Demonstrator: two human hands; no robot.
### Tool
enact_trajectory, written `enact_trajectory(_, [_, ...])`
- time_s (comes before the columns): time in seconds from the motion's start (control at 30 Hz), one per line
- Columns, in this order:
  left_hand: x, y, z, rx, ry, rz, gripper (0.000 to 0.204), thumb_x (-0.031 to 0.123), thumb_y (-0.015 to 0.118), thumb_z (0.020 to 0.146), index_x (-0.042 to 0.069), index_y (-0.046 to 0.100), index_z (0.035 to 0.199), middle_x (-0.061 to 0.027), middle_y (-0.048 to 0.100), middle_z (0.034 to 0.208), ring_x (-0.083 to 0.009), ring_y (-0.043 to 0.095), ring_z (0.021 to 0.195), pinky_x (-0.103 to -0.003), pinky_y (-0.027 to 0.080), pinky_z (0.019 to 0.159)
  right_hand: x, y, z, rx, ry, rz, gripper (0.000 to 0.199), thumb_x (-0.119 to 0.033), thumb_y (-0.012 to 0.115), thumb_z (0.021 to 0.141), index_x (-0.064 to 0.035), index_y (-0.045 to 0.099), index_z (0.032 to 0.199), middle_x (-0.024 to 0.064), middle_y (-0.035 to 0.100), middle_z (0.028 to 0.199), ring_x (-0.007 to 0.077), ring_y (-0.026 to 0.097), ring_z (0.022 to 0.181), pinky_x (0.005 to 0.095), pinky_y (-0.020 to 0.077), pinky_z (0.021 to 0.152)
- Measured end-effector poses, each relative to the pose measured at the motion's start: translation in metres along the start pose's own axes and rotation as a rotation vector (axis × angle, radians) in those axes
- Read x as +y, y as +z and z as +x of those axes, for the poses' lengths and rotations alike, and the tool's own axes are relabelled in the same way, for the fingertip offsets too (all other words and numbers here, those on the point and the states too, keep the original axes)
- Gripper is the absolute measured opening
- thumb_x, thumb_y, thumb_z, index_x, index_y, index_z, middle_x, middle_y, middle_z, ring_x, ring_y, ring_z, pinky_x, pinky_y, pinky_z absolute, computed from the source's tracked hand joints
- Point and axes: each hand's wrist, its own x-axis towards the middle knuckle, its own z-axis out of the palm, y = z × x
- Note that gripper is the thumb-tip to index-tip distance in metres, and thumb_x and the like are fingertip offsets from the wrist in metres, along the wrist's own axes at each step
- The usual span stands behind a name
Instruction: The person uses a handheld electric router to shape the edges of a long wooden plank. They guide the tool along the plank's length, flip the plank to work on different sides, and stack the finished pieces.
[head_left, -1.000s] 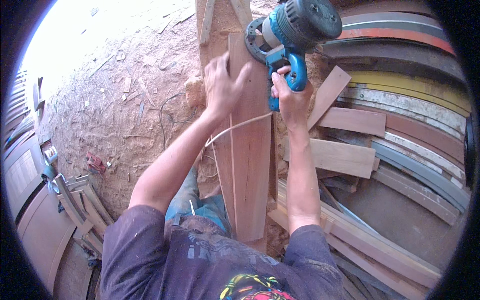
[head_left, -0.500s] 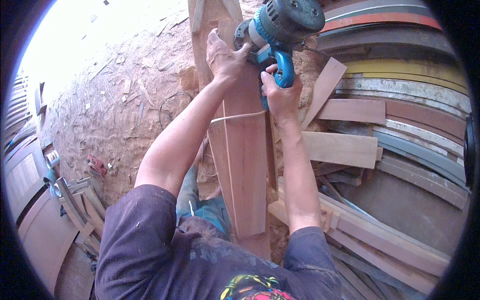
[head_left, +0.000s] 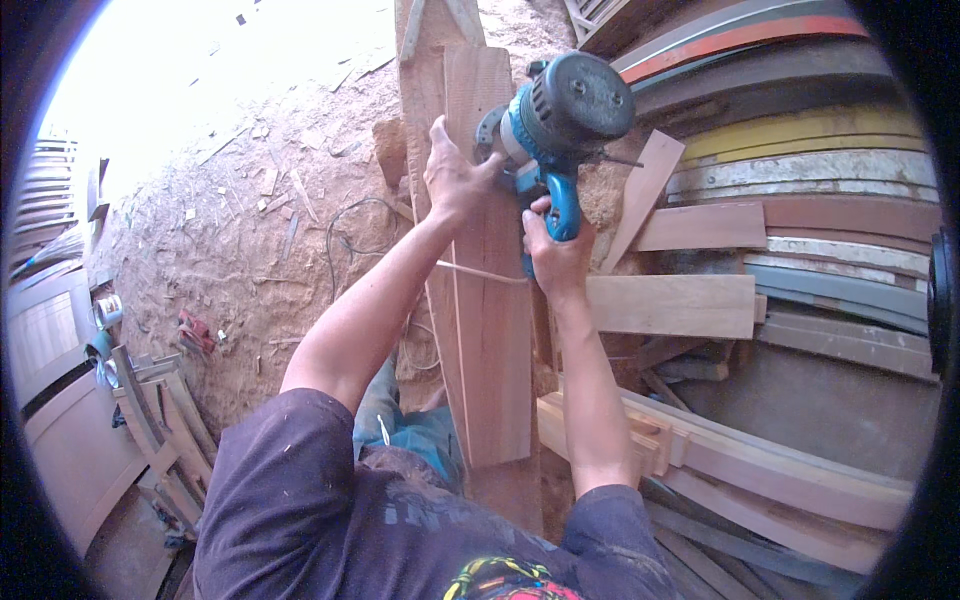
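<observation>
A plank (head_left: 490, 340) lies lengthwise in front of me on a longer wooden support (head_left: 420, 75). My right hand (head_left: 560, 255) is closed around the blue D-shaped handle of a router (head_left: 580, 105) with a black motor housing. The router lies on its side, its round base turned toward the plank near the far end. My left hand (head_left: 455, 180) is spread on the plank's left part, its thumb at the router base. A pale cord (head_left: 485, 272) crosses the plank below the router. The cutting bit is hidden.
Stacked boards (head_left: 800, 195) fill the right side, with more long timbers (head_left: 740, 450) at lower right. Dusty ground at left holds offcuts, a dark cable (head_left: 332, 235) and a red object (head_left: 195, 332). Wooden frames (head_left: 165, 430) and a panel (head_left: 75, 430) stand at far left.
The router and both hands have come nearer to me along the plank, baring more of its far end. The pale cord has shifted nearer too. My view has tilted slightly.
</observation>
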Motion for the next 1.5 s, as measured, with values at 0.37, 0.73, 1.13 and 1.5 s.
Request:
enact_trajectory(0.37, [-0.027,-0.013,-0.109,-0.014,0.033,-0.01,0.114,0.041,0.094,0.075,-0.002,0.03,0.16,-0.0317,0.054,0.149,-0.0442,0.055,0.14,-0.047,0.042,0.119,0.016,-0.042,-0.108,0.007,-0.031,-0.026,0.008,0.001,0.072,0.093,-0.0045,0.069,0.097,-0.0027,0.063,0.069,0.0051,0.057,0.057,0.0253,0.0427,0.051])
enact_trajectory(0.73, [-0.052,-0.027,-0.224,0.015,0.114,0.047,0.111,0.033,0.09,0.076,-0.004,0.027,0.16,-0.0329,0.055,0.147,-0.0452,0.055,0.139,-0.046,0.043,0.118,0.031,-0.083,-0.218,0.002,-0.022,-0.031,0.008,0.0,0.073,0.092,-0.0045,0.068,0.097,-0.0015,0.064,0.073,0.007,0.059,0.062,0.0264,0.0453,0.056])
enact_trajectory(1.13, [-0.067,-0.048,-0.343,-0.089,0.101,0.022,0.113,0.031,0.089,0.076,-0.004,0.023,0.162,-0.033,0.044,0.157,-0.0451,0.047,0.147,-0.047,0.038,0.123,0.048,-0.128,-0.337,0.023,-0.063,-0.127,0.011,0.003,0.072,0.092,-0.0052,0.068,0.098,-0.0029,0.064,0.072,0.005,0.058,0.06,0.0248,0.0445,0.054])
enact_trajectory(1.5, [-0.105,-0.064,-0.45,-0.177,0.211,0.119,0.115,0.035,0.085,0.078,-0.004,0.02,0.164,-0.0339,0.029,0.167,-0.0464,0.034,0.156,-0.048,0.031,0.128,0.065,-0.169,-0.469,0.064,-0.009,-0.089,0.01,0.002,0.074,0.093,-0.005,0.069,0.099,-0.0025,0.062,0.073,0.0052,0.057,0.062,0.0253,0.0449,0.056])
